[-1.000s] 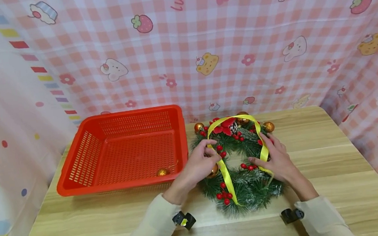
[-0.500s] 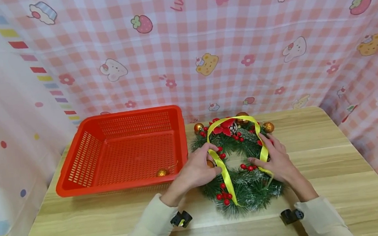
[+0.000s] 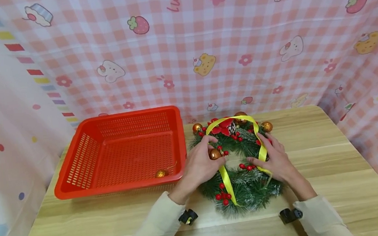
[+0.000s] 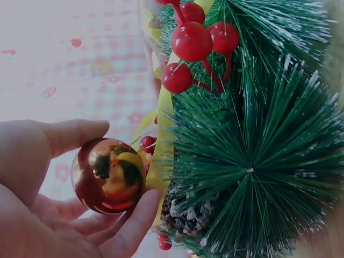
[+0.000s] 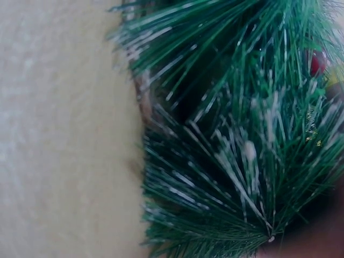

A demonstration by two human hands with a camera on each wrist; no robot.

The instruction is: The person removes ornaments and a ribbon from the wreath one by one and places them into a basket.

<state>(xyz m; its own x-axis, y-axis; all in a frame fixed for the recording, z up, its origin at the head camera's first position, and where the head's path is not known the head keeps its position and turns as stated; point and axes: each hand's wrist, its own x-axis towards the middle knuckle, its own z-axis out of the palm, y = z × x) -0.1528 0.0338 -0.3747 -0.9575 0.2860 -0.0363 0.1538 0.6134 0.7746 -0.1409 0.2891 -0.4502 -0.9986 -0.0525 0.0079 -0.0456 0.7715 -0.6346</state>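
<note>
The wooden table (image 3: pixel 316 166) carries a red plastic basket (image 3: pixel 76 159) at its far left, one gold bauble (image 3: pixel 161 173) inside near the basket's front wall. Just right of it lies the Christmas wreath (image 3: pixel 251 195), looped by a yellow ribbon (image 3: pixel 226 179). The right hand (image 3: pixel 275 161) presses the wreath's right side, fingers seemingly flat. The left hand (image 3: pixel 198 166) pinches a gold ball ornament (image 4: pixel 108 176) at the wreath's inner left, on the basket's side.
</note>
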